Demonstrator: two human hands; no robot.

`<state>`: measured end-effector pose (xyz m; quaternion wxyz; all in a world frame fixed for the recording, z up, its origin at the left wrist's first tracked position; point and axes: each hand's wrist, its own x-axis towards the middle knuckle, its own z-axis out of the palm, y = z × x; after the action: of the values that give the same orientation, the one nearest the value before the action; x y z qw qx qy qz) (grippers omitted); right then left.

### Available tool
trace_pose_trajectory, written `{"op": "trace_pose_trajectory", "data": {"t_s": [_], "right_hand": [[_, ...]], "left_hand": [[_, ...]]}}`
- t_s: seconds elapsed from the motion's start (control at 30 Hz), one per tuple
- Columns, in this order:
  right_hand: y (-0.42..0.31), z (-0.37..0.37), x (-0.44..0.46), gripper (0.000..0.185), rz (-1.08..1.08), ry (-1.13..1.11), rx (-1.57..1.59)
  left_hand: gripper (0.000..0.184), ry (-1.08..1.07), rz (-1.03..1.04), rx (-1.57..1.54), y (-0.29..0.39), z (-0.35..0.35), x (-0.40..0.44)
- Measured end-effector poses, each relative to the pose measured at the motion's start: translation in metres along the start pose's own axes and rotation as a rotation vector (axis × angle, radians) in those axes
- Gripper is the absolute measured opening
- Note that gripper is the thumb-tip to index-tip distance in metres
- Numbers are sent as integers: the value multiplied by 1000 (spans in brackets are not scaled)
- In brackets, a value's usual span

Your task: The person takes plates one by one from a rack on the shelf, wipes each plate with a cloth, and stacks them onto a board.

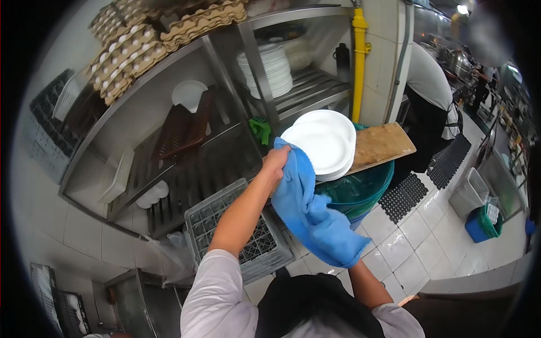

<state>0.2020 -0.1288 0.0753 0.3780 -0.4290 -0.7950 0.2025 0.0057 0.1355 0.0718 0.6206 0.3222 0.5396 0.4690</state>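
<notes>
My left hand (275, 161) is closed on a blue cloth (301, 194), at the near left edge of several stacked white plates (324, 143). The cloth hangs from there toward my right forearm (367, 285) and covers my right hand, so those fingers are hidden. The plates overlap at the end of a wooden board (383, 145), which lies across a green-lined bin (360, 194). Whether the board or my left hand bears their weight, I cannot tell.
A grey glass rack (262, 236) stands low at the left. Metal shelves hold a stack of plates (265, 70) and a brown tray (189, 127); egg trays (127, 50) are piled above. A person (431, 90) in a dark apron stands beyond the bin, near black floor mats (403, 197).
</notes>
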Motion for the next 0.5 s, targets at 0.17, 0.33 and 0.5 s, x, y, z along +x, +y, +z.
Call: {"op": "trace_pose_trajectory", "data": {"t_s": [0.17, 0.33, 0.5], "right_hand": [[-14, -37, -7, 15, 97, 59, 77], [-51, -79, 22, 16, 180, 361, 4], [-94, -93, 77, 16, 201, 570, -75]], "left_hand": [[48, 387, 319, 740, 26, 31, 5], [36, 83, 371, 548, 46, -8, -14], [45, -650, 289, 748, 64, -109, -65]]}}
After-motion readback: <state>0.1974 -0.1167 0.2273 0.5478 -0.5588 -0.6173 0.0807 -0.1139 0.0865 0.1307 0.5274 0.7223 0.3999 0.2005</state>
